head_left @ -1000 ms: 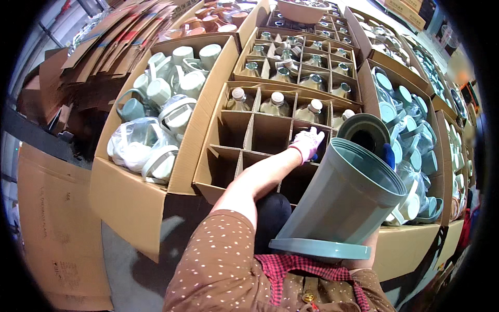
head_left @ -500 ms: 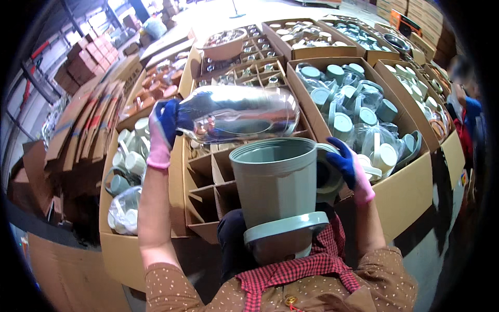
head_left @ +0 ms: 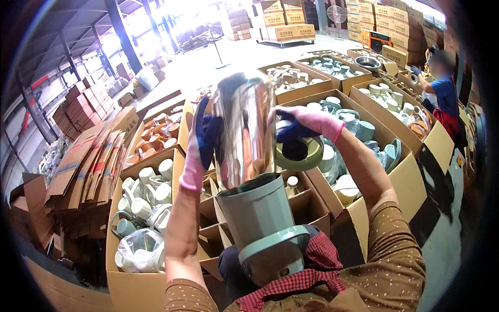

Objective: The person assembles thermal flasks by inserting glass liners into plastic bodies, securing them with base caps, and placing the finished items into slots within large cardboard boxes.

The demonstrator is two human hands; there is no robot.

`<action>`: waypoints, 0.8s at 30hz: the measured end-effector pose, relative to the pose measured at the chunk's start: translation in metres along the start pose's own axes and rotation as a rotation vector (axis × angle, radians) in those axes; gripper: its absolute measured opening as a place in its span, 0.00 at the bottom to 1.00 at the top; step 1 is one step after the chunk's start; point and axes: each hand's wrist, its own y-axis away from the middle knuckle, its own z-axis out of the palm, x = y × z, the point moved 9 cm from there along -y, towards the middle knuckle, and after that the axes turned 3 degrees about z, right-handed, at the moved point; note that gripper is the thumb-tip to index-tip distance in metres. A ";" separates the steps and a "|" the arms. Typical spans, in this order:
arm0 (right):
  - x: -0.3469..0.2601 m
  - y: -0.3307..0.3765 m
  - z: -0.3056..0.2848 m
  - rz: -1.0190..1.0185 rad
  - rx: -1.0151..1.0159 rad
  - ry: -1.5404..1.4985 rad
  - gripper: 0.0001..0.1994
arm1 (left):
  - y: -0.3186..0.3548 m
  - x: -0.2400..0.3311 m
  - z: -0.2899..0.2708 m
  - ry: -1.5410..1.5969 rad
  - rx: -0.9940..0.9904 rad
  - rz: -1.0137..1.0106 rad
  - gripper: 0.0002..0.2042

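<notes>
A shiny silvered glass flask liner (head_left: 243,130) stands upright over the open mouth of a grey-green flask body (head_left: 257,210), its lower end at the rim. Gloved in blue and pink, my left hand (head_left: 201,138) is closed along the liner's left side. My right hand (head_left: 306,125) is closed on a green flask collar (head_left: 307,156) with a dark round opening; its fingertips are near the liner's right side. The body leans at my lap, a pale green handle band (head_left: 275,242) around its lower part.
Cartons of pale flask parts stand left (head_left: 143,208) and right (head_left: 345,140). A divided carton (head_left: 306,200) lies beneath my hands, with a bottle-like glass neck in one cell. Flattened cardboard (head_left: 86,151) leans at far left. A person in blue (head_left: 444,96) works at far right.
The liner has turned from lying sideways to upright and come over the flask body. My right hand has moved up and inward with the collar. The view has tilted upward.
</notes>
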 end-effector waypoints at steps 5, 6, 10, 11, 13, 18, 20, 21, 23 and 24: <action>-0.029 0.050 0.053 -0.542 0.105 0.954 0.27 | 0.081 -0.036 -0.028 -0.233 -0.171 0.083 0.27; -0.027 0.065 0.061 -0.647 0.079 0.938 0.29 | 0.096 -0.037 -0.022 -0.491 -0.240 0.220 0.26; -0.005 0.090 0.057 -0.609 0.179 1.086 0.31 | 0.120 -0.111 0.004 0.011 -0.394 -0.349 0.22; -0.009 0.095 0.053 -0.658 0.246 1.033 0.31 | 0.130 -0.133 0.017 0.773 -0.157 -0.782 0.25; -0.014 0.097 0.034 -0.697 0.420 0.800 0.34 | 0.100 -0.122 0.027 0.881 -0.126 -0.651 0.27; 0.030 0.067 -0.020 -0.508 0.620 -0.054 0.29 | 0.075 -0.071 0.081 0.064 -0.718 -0.538 0.24; 0.044 0.061 -0.032 -0.550 0.689 -0.169 0.23 | 0.067 -0.053 0.089 -0.448 -0.845 -0.404 0.19; 0.048 0.055 -0.034 -0.595 0.651 -0.274 0.20 | 0.066 -0.043 0.095 -0.665 -0.924 -0.310 0.17; 0.057 0.041 -0.031 -0.626 0.528 -0.561 0.20 | 0.050 -0.026 0.086 -0.797 -0.758 -0.282 0.14; 0.053 0.045 -0.031 -0.690 0.624 -0.497 0.21 | 0.048 -0.028 0.069 -0.461 -0.482 -0.536 0.17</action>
